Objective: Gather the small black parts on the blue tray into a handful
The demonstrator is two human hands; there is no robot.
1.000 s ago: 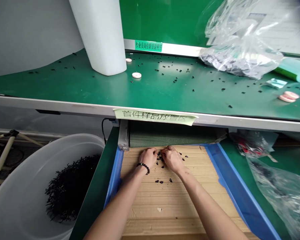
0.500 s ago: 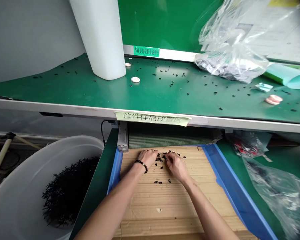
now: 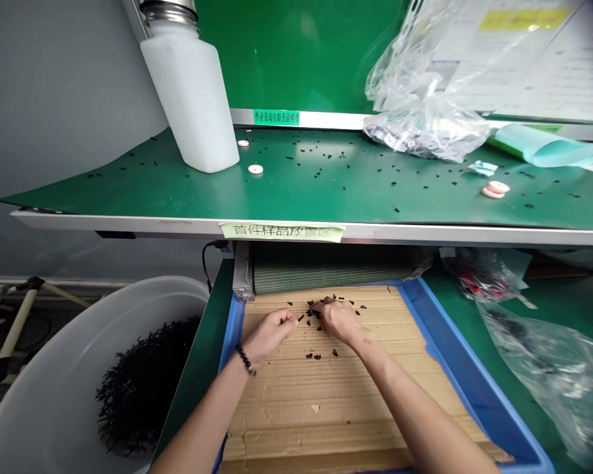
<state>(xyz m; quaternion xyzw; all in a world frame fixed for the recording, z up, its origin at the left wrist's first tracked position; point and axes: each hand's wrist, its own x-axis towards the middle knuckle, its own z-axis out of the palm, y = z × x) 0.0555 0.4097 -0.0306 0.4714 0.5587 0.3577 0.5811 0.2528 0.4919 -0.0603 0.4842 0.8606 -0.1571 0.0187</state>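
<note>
My left hand (image 3: 273,330), with a dark bead bracelet at its wrist, is closed in a pinch. A thin black piece (image 3: 301,318) sticks out from its fingertips. Just to its right, my right hand (image 3: 340,320) reaches down among small black parts (image 3: 310,313) scattered on a cardboard sheet (image 3: 286,408). Its fingers are bent together, and they hide whatever lies between them. Several more black parts (image 3: 317,357) lie loose nearer to me on the cardboard.
A blue tray (image 3: 467,375) holds the cardboard. At the left stands a white tub (image 3: 54,395) of black pieces (image 3: 138,388). A green shelf (image 3: 296,197) overhangs the far end, carrying a white bottle (image 3: 192,105) and a plastic bag (image 3: 425,128). Another clear bag (image 3: 548,368) lies at right.
My left hand has drawn back toward me and to the left, and a thin black piece now shows in its fingertips. My right hand has shifted slightly left over the parts.
</note>
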